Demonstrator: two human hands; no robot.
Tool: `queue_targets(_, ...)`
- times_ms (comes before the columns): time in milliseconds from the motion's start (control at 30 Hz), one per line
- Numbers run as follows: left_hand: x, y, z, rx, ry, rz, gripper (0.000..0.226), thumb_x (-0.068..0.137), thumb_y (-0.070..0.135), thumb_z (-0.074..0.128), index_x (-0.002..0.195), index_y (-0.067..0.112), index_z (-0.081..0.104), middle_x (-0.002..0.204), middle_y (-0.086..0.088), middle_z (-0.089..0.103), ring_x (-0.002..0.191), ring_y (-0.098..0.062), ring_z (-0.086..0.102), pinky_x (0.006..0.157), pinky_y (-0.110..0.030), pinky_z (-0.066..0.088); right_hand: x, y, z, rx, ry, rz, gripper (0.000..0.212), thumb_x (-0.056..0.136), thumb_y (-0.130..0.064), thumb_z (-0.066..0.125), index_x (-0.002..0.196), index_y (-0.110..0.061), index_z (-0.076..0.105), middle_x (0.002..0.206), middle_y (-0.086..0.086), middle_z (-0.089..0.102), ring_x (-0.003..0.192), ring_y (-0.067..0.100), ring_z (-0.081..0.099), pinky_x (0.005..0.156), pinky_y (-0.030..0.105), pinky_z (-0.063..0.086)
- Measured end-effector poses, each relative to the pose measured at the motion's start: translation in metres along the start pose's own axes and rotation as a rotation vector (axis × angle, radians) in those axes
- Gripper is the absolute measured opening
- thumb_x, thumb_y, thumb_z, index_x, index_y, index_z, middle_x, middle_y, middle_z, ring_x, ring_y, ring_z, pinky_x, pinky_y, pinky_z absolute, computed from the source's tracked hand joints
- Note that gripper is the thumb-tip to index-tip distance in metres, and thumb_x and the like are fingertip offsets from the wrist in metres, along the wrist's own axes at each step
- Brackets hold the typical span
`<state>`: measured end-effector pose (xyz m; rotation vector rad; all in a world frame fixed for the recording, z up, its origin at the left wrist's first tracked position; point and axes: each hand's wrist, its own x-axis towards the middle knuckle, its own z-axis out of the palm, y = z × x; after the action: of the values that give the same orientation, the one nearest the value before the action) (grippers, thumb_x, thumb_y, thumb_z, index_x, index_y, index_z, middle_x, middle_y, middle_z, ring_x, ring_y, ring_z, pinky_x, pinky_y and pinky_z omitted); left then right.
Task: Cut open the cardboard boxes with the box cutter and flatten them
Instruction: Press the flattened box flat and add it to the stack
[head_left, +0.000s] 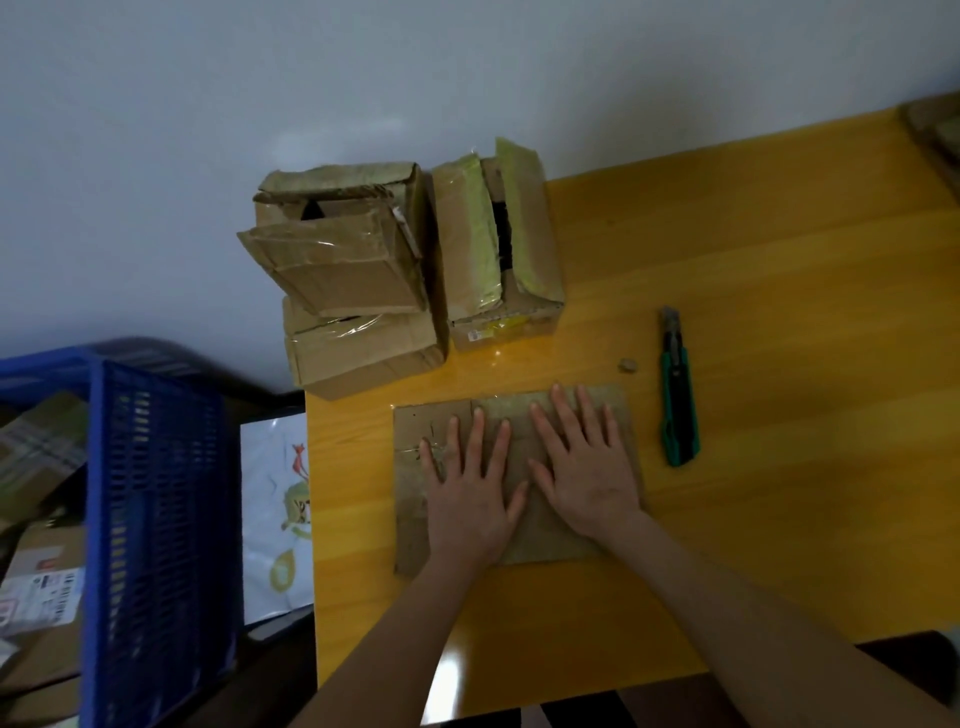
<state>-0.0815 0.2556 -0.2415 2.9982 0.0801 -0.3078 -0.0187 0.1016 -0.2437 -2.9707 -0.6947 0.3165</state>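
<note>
A flattened cardboard box (410, 519) is being pressed down onto the yellow wooden table (779, 312) by both hands. The left hand (470, 493) is being held flat on its middle, fingers straight and spread. The right hand (587, 467) is being held the same way just beside it, with the thumbs close together. Nothing is being gripped by either hand.

The green and black box cutter (678, 389) is lying on the table just right of the flattened box, untouched, with its metal end pointing away from the person. A small cardboard scrap (627, 365) is lying near it.

At the table's far left corner, a torn-open box (337, 244) is resting tilted on a lower box (363, 348), and a box with yellow-green tape (493, 249) is standing against them. Cardboard is being held in a blue plastic crate (156, 519) left of the table.
</note>
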Motion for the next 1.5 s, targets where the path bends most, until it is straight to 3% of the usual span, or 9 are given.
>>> queue_targets(533,-0.002,0.000,0.002,0.030,-0.018,-0.031,0.074,0.095,0.064,0.008,0.152,0.018,0.021,0.158,-0.020,0.018,0.146,-0.033,0.016,0.111,-0.060,0.015,0.000,0.000,-0.002,0.001,-0.009,-0.001,0.065,0.092,-0.055,0.026,0.147,-0.021,0.033,0.156,0.012,0.025,0.144,0.034,0.019,0.112,0.051,0.011)
queue_targets(833,-0.001,0.000,0.000,0.050,-0.009,-0.062,0.075,0.094,0.066,0.013,0.151,0.019,0.026,0.157,-0.018,0.021,0.145,-0.033,0.023,0.113,-0.061,0.022,0.000,0.002,-0.007,0.056,-0.074,-0.009,0.062,0.095,-0.054,0.017,0.149,-0.026,0.028,0.158,0.009,0.010,0.146,0.034,0.011,0.115,0.054,0.020)
queue_targets(900,-0.001,0.001,-0.001,0.052,-0.009,-0.066,0.073,0.095,0.064,0.015,0.152,0.019,0.024,0.158,-0.017,0.020,0.146,-0.031,0.021,0.114,-0.059,0.019,-0.012,0.005,-0.017,0.081,-0.056,0.035,0.058,0.098,-0.050,0.024,0.150,-0.027,0.024,0.159,0.011,0.003,0.146,0.035,0.009,0.117,0.052,0.016)
queue_targets(1000,-0.002,0.001,-0.003,0.040,-0.052,-0.096,0.072,0.094,0.063,0.004,0.153,0.023,0.009,0.160,-0.012,0.007,0.148,-0.026,0.005,0.118,-0.057,0.008,-0.041,0.013,-0.037,0.224,-0.089,0.267,0.075,0.095,-0.042,0.049,0.153,-0.028,0.005,0.160,0.011,-0.003,0.146,0.031,0.010,0.117,0.042,0.020)
queue_targets(1100,-0.004,0.005,-0.013,0.014,-0.095,-0.110,0.077,0.089,0.065,-0.011,0.154,0.025,0.003,0.161,-0.010,0.002,0.149,-0.027,0.003,0.117,-0.054,-0.001,-0.055,0.019,-0.055,0.493,-0.125,0.480,0.088,0.088,-0.036,0.065,0.152,-0.022,0.006,0.151,0.011,0.021,0.135,0.028,0.032,0.108,0.037,0.036)
queue_targets(1167,-0.005,0.008,-0.021,0.012,-0.162,-0.106,0.071,0.092,0.062,-0.005,0.153,0.026,-0.007,0.161,-0.008,-0.010,0.149,-0.026,-0.006,0.116,-0.052,-0.008,-0.055,0.023,-0.065,0.775,-0.150,0.673,0.096,0.082,-0.033,0.073,0.152,-0.016,0.010,0.148,0.012,0.031,0.133,0.030,0.037,0.106,0.040,0.038)
queue_targets(1300,-0.009,0.011,-0.038,-0.049,-0.244,-0.081,0.063,0.102,0.050,0.015,0.153,0.026,-0.012,0.160,-0.005,-0.020,0.148,-0.024,-0.013,0.119,-0.052,-0.007,-0.059,0.022,-0.075,1.017,-0.207,0.726,0.059,0.086,-0.023,0.069,0.138,-0.010,0.044,0.133,0.009,0.053,0.124,0.028,0.050,0.102,0.041,0.045)
queue_targets(1433,-0.004,0.037,-0.073,-0.115,-0.114,-0.088,0.063,0.102,0.051,0.021,0.155,0.025,-0.002,0.162,-0.011,-0.005,0.149,-0.028,0.001,0.121,-0.045,0.007,-0.063,0.042,-0.104,1.228,-0.106,0.797,0.049,0.094,-0.015,0.057,0.141,-0.012,0.041,0.134,0.008,0.051,0.119,0.027,0.052,0.100,0.045,0.047)
queue_targets(1500,0.009,0.060,-0.095,-0.158,-0.011,-0.091,0.062,0.101,0.051,0.024,0.155,0.027,0.004,0.162,-0.012,0.000,0.148,-0.028,0.008,0.120,-0.044,0.014,-0.063,0.066,-0.129,1.259,0.010,0.772,0.043,0.095,-0.010,0.053,0.137,-0.011,0.044,0.123,0.005,0.055,0.102,0.021,0.056,0.089,0.038,0.051)
